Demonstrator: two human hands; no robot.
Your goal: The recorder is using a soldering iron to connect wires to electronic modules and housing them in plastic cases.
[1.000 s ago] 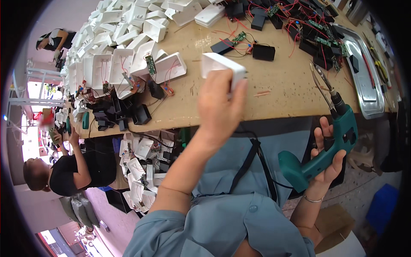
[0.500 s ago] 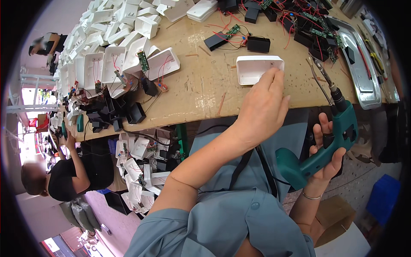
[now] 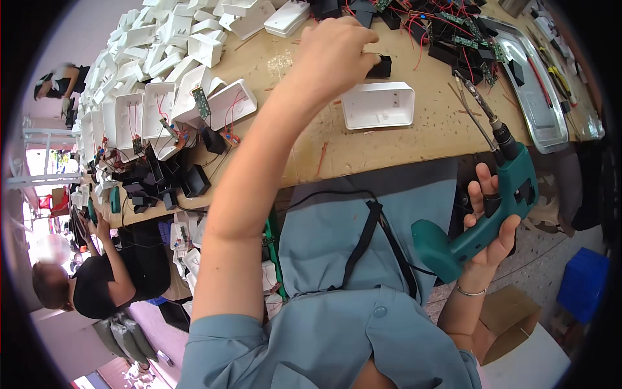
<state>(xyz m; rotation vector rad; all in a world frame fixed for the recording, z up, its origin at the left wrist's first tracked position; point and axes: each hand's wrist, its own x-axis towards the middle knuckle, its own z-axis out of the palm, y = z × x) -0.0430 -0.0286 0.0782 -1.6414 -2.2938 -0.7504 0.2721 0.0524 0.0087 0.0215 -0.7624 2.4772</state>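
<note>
No words, labels, brands, numbers or signs can be read on anything in view at this moment.

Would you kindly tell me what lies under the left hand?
Part of a black box shows at the thumb side of the left hand; the rest of it, and anything else beneath, is covered.

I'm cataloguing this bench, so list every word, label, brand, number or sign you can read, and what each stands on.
No text can be read.
Green tool in the right hand: no legible marking.
Open white box on the table: none legible.
Green circuit board at left: any print too small to read.
</note>
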